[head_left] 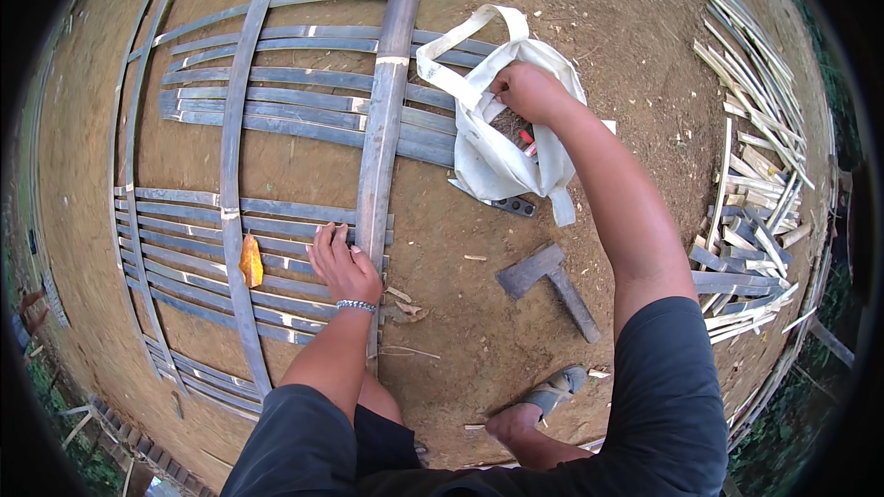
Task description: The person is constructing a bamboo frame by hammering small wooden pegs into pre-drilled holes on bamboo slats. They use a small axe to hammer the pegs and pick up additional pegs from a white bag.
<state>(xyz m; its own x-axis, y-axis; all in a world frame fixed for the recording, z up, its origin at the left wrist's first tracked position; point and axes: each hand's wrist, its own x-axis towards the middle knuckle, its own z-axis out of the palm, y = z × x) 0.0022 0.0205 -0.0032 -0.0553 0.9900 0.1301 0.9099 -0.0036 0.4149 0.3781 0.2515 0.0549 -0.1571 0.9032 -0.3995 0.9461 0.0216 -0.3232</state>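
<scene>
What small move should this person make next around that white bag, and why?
Perhaps ease the right hand deeper into the white bag: it is at the bag's open mouth, and something red shows inside.

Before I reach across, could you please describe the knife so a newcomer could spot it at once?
Start at the bamboo lattice, then go right to the white bag. Along the bag's near edge lies the knife, tip pointing left. Its pale pointed blade and black handle set it apart from the blockier hammer-like tool below.
</scene>
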